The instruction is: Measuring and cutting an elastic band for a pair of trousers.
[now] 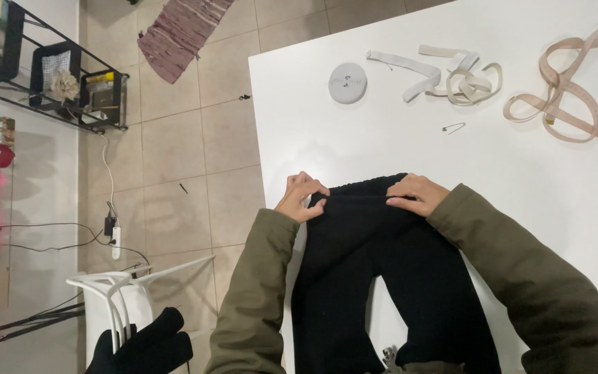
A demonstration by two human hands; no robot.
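1. Black trousers lie flat on the white table, waistband at the far end from the person, both legs running back toward the near table edge.
2. Left hand: fingers curled and pinching the waistband at its left corner; olive sleeve visible to the wrist.
3. Right hand: fingers bent, tips pressed down and gripping the waistband at its right corner.
4. Hands are apart, with the waistband stretched between them.
5. Beyond the trousers, well apart from the hands: a round white disc, a loose coil of white elastic band, a safety pin, and a pink tape measure in loops.
6. Off the table, left: tiled floor, white chair with a dark garment over it, black wire shelf, striped rug.
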